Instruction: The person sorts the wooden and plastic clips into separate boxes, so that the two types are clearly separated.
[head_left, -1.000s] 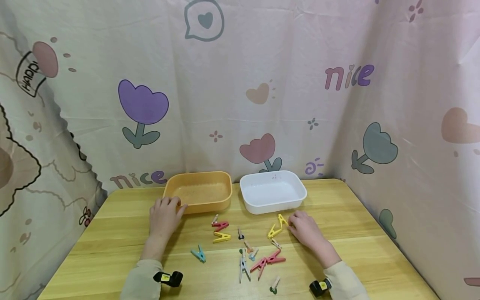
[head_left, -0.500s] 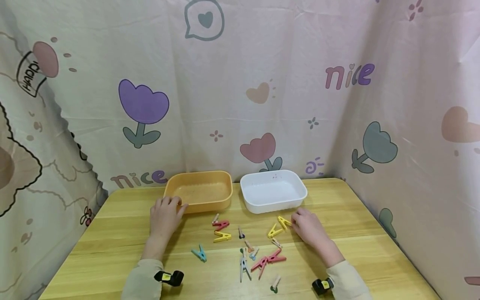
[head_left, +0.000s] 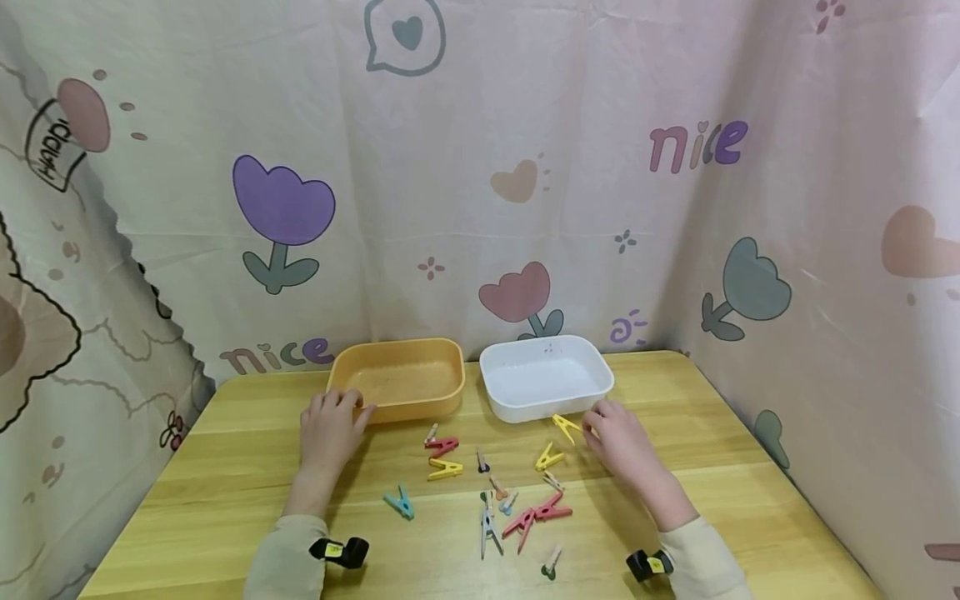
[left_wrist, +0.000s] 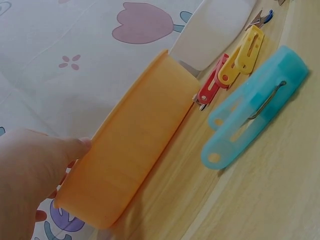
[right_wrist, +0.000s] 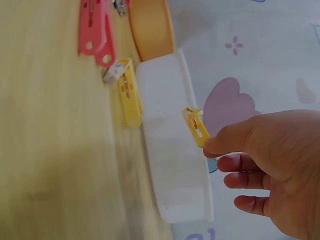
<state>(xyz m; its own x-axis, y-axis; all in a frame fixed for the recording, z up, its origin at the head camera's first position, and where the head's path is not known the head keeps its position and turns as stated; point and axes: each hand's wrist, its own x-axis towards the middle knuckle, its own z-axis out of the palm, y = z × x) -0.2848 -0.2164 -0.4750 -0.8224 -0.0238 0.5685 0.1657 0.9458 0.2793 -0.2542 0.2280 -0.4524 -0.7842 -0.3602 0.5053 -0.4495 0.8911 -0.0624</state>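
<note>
yellow clothespin (head_left: 566, 427) is pinched at one end by the right hand (head_left: 621, 442), lifted just in front of the white bin (head_left: 546, 407). the left hand (head_left: 327, 432) rests with curled fingers touching the orange bin (head_left: 397, 408). both bins look empty; the other pegs lie scattered on the table (head_left: 750, 517), so sorting seems barely begun.

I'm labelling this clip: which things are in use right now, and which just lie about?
In use:
right hand pinching a yellow plastic clothespin
white plastic tub
left hand touching the orange plastic tub

Lying about:
teal plastic clothespin
red plastic clothespin
wooden table
</note>
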